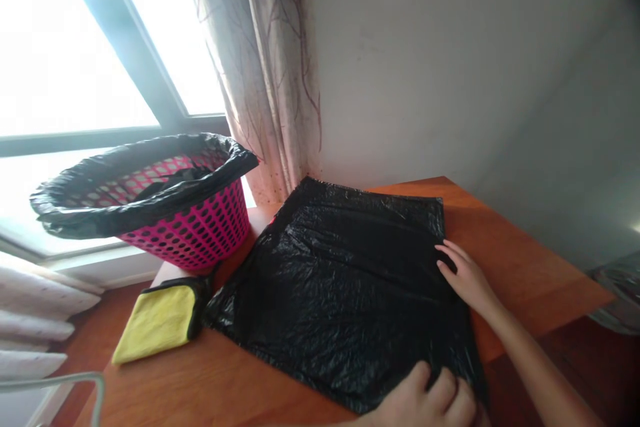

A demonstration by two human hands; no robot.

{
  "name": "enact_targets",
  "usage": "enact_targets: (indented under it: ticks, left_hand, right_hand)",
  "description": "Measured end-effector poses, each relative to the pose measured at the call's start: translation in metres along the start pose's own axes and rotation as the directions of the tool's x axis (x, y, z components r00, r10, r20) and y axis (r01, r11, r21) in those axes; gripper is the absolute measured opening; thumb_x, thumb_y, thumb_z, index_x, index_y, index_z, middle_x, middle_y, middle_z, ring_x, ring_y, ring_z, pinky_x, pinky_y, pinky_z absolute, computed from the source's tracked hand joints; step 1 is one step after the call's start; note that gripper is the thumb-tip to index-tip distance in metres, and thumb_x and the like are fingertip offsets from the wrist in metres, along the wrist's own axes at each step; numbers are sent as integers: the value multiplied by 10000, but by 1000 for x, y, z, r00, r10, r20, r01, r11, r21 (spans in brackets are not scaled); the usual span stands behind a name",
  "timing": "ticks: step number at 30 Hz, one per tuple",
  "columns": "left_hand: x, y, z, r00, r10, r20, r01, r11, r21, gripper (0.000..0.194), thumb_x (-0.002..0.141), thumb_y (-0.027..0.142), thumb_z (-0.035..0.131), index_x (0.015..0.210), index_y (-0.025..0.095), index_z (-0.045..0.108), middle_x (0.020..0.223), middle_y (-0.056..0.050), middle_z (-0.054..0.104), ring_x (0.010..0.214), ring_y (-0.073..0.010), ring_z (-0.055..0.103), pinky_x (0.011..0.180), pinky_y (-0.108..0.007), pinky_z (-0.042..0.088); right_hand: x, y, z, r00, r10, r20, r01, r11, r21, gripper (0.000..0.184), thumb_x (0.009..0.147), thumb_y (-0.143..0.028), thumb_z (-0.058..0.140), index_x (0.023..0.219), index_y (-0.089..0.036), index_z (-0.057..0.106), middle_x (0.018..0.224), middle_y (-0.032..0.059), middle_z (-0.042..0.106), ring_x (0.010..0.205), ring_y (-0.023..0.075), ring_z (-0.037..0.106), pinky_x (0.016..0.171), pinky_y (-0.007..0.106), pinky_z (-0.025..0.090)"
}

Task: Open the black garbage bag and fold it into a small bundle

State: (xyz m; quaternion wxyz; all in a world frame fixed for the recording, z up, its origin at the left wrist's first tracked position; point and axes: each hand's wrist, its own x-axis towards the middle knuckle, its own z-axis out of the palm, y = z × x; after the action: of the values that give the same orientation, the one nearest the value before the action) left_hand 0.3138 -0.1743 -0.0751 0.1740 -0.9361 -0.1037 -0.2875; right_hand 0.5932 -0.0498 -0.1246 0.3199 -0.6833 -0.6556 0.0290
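Observation:
A black plastic bin bag [340, 287] lies spread flat on the wooden table [520, 260]. My right hand [463, 273] rests on the bag's right edge, fingers stretched out and flat. My left hand [427, 400] is at the bag's near edge at the bottom of the view, fingers curled and pressing down on the plastic.
A pink perforated basket [200, 227] lined with a black bag stands tilted at the table's left, by the window. A folded yellow cloth [157, 323] with a dark edge lies in front of it. A patterned curtain [270, 80] hangs behind, next to a white wall.

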Motion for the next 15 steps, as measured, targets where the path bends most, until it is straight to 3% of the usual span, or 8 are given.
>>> enact_targets:
  ticks: [4, 8, 10, 13, 15]
  left_hand:
    - [4, -19, -15, 987, -160, -26, 156, 981, -118, 172, 922, 287, 580, 794, 172, 579, 674, 6, 518, 584, -123, 496, 513, -302, 299]
    - [3, -38, -41, 954, -283, 96, 299, 917, -263, 105, 896, 288, 608, 900, 191, 570, 675, 26, 555, 574, -134, 528, 515, -306, 339]
    - [-2, -47, -54, 916, -364, 170, 401, 824, -401, 163, 877, 263, 606, 1025, 199, 580, 749, 21, 627, 627, -143, 587, 552, -290, 404]
    - [-15, -51, -66, 857, -469, 212, 486, 603, -632, 275, 867, 155, 545, 1135, 199, 586, 836, -7, 690, 707, -145, 656, 629, -247, 485]
    - [-25, -47, -72, 776, -598, 202, 539, 462, -704, 276, 899, 137, 508, 1153, 201, 597, 903, -40, 710, 803, -156, 688, 714, -236, 524]
  right_hand:
    - [4, 4, -11, 991, 134, 12, -133, 968, 213, 382, 878, -438, 526, 1180, -239, 648, 1425, 122, 545, 1360, 317, 479, 1136, 532, 384]
    - [14, 8, -23, 949, 306, 79, -305, 820, 485, 401, 854, -465, 581, 1181, -245, 650, 1294, 107, 656, 1244, 300, 594, 1078, 480, 458]
    - [20, 10, -28, 932, 345, 110, -346, 757, 554, 449, 818, -496, 630, 1182, -236, 663, 1256, 110, 680, 1202, 302, 621, 1042, 456, 489]
    - [29, 11, -35, 920, 353, 169, -383, 721, 578, 539, 767, -547, 677, 1194, -217, 677, 1229, 116, 694, 1136, 296, 651, 917, 399, 555]
    - [35, 9, -40, 903, 373, 215, -427, 714, 554, 564, 745, -565, 689, 1180, -205, 689, 1222, 119, 695, 1084, 284, 665, 805, 345, 574]
